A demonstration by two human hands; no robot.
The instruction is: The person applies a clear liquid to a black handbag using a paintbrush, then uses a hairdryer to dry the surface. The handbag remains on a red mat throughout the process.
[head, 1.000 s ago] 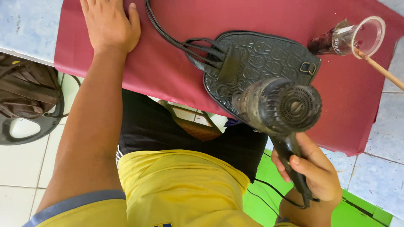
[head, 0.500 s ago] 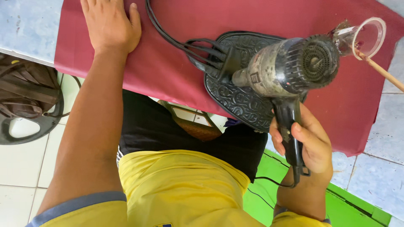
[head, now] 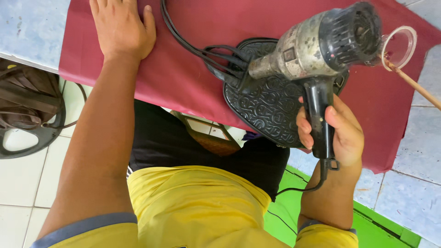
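Over the red cloth point(head: 183, 82): gripping the worn heat gun point(head: 317, 46) with right hand point(head: 337, 133) wrapped tight around its handle, nozzle just above the black embossed piece point(head: 268, 105). Pressing left hand point(head: 121, 30) flat, fingers spread. Apparently heating; calls for steady aim.

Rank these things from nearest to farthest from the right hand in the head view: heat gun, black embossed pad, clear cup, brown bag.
1. heat gun, held in the right hand.
2. black embossed pad, just beside it.
3. clear cup, above.
4. brown bag, far across.
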